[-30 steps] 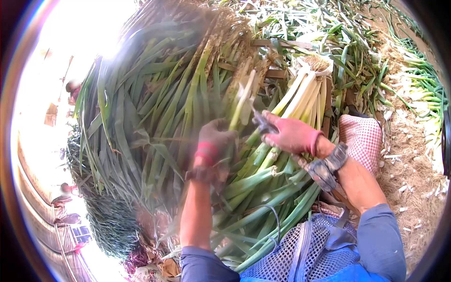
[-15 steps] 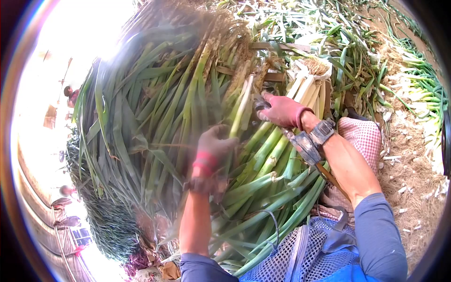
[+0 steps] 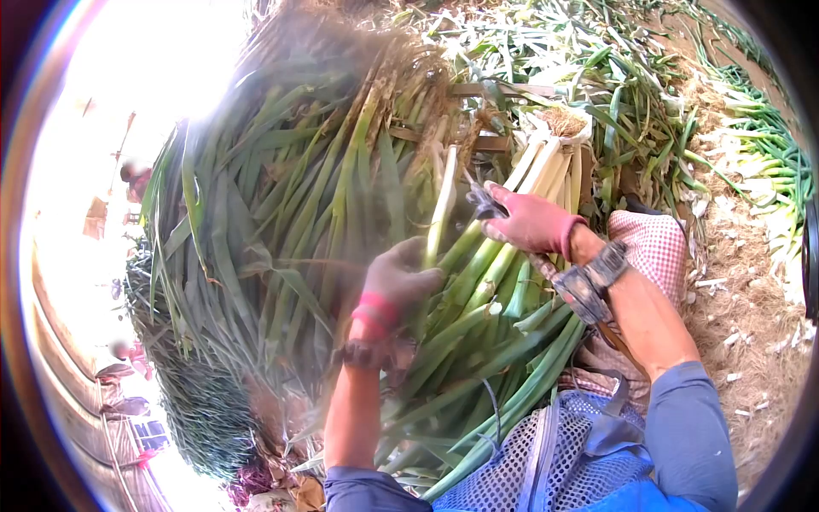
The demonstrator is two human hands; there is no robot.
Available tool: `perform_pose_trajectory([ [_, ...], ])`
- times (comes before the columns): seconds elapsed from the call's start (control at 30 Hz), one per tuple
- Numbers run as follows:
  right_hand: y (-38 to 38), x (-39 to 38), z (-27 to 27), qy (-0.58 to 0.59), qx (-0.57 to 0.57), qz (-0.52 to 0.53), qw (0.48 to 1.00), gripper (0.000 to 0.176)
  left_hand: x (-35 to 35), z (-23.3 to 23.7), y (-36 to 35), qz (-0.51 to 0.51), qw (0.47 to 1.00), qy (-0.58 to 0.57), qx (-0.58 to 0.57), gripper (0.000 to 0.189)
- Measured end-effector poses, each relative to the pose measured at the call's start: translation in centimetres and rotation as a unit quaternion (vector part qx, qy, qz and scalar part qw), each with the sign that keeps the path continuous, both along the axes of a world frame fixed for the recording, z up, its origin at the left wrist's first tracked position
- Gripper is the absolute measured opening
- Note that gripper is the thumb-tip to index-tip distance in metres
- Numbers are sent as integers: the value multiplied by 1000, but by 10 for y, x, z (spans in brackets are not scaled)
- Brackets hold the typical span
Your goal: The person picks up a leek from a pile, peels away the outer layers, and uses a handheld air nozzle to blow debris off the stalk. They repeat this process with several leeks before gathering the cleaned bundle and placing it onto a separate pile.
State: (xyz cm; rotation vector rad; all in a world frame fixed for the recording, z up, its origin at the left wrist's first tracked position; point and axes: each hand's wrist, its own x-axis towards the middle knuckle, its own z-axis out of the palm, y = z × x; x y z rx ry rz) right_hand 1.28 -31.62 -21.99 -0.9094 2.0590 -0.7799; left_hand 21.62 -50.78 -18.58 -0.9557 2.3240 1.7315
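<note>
Grey-gloved left hand [image 3: 399, 280] clenched round green onion stalk [image 3: 444, 196], held upright over lap pile [image 3: 478, 341]. Pink-gloved right hand [image 3: 536, 224] pinching small dark tool [image 3: 485, 203], type unclear, against pale shank. Risk: slip off slick skin toward left fingers if pulled hard. Snapped shank also possible.

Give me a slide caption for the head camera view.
Gloved left hand grips a green-onion stalk, gloved right hand close beside it, over a pile of green onions.
</note>
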Motion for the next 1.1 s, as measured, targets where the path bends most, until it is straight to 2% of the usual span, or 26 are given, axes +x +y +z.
perform_pose_trajectory([
  [0.07, -16, -7, -9, 32, -10, 4, 999, 86, -1, -1, 1, -12, 1000, -3, -9, 52],
  [0.2, -38, -18, -5, 3, 32, 9, 999, 81, 1, -11, 1, -15, 999, -5, -41, 53],
  [0.3, -40, -15, -13, 20, -7, -5, 1000, 79, -2, -18, 1, -13, 999, -10, -47, 55],
  [0.43, -28, -9, 11, -16, 31, -4, 999, 83, -7, -11, 3, -25, 997, -50, -60, 58],
  [0.5, -20, -6, 6, -20, 7, 8, 1000, 86, -7, -15, 1, -32, 999, -30, -19, 62],
  [0.6, -7, 1, 1, -2, 18, 34, 999, 91, -7, -11, 3, -46, 998, -45, -27, 64],
  [0.7, 16, 9, 10, -42, 14, 56, 997, 85, -7, -17, 2, -78, 994, -60, -53, 66],
  [0.73, 19, 12, 1, -52, -25, 71, 996, 83, -6, -18, 3, -78, 994, -59, -53, 66],
  [0.77, 25, 10, -1, -52, -25, 71, 996, 83, -5, -18, 5, -69, 996, -50, -25, 68],
  [0.83, 35, 9, 37, -85, 56, 58, 993, 81, -1, -22, 10, -59, 997, -40, 3, 69],
  [0.87, 39, 5, 23, 0, 37, 38, 999, 80, 1, -27, 11, -66, 997, -32, -4, 71],
  [0.97, 43, 3, 15, -17, 10, 88, 996, 79, -2, -8, 27, -62, 997, -35, 2, 76],
  [1.03, 40, 4, 19, -8, 30, 81, 996, 78, 0, -5, 34, -98, 993, -58, 35, 77],
  [1.07, 38, 4, 24, 0, 47, 73, 996, 78, 4, -17, 36, -120, 992, -28, -23, 80],
  [1.1, 36, 4, 29, 9, 65, 64, 996, 77, 4, -15, 40, -119, 992, -29, -23, 80],
])
